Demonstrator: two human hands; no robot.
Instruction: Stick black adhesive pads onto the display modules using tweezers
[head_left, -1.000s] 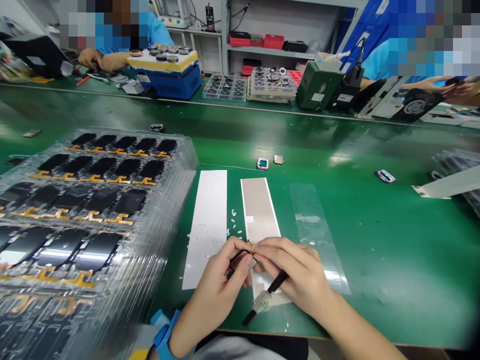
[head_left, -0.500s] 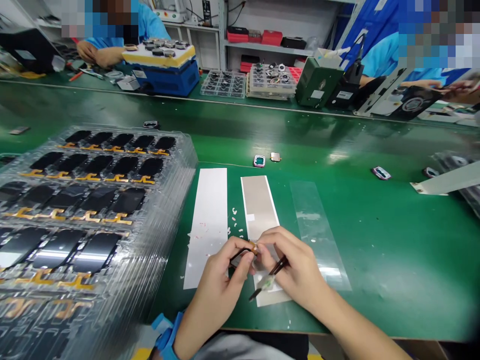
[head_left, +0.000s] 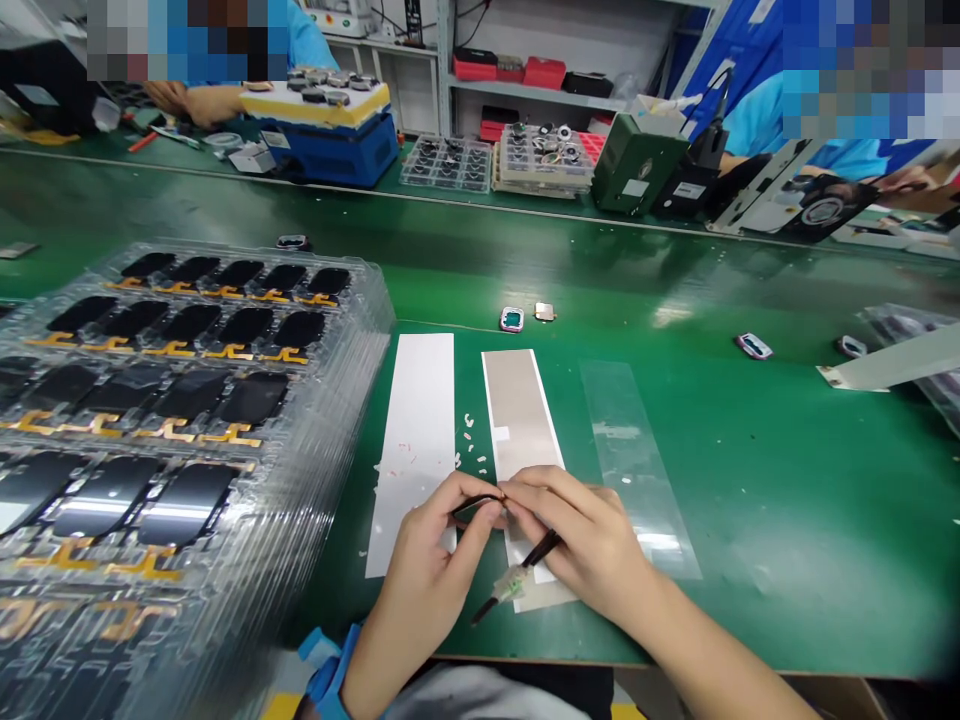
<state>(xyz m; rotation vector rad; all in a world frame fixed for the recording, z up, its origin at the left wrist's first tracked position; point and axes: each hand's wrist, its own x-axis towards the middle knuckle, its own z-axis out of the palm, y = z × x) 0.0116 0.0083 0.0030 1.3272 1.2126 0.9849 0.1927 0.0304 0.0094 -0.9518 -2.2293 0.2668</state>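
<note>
My left hand (head_left: 427,560) is closed, pinching a small dark display screen (head_left: 474,506) edge-on between thumb and fingers. My right hand (head_left: 592,530) meets it at the screen's right end, thumb and fingertips pressed together there; the fingers hide what they pinch. Tucked in that same hand are dark tweezers (head_left: 541,548), wrapped in clear tape, pointing down to the left. Beneath both hands lies a beige adhesive sheet (head_left: 519,395) with white edges. A white strip (head_left: 421,400) is at its left and a clear film (head_left: 622,420) at its right.
Stacked clear trays (head_left: 367,290) of dark screens with orange flex cables fill the left side. Small watch cases (head_left: 512,319) stand farther back on the green bench (head_left: 787,500). White scraps (head_left: 469,421) lie between the strips. Across the bench, two people in blue sit behind a blue box (head_left: 337,145).
The orange flex end seen earlier at the fingertips is now covered by my right fingers. The tweezers have swung lower and to the left. Both hands remain together over the beige sheet.
</note>
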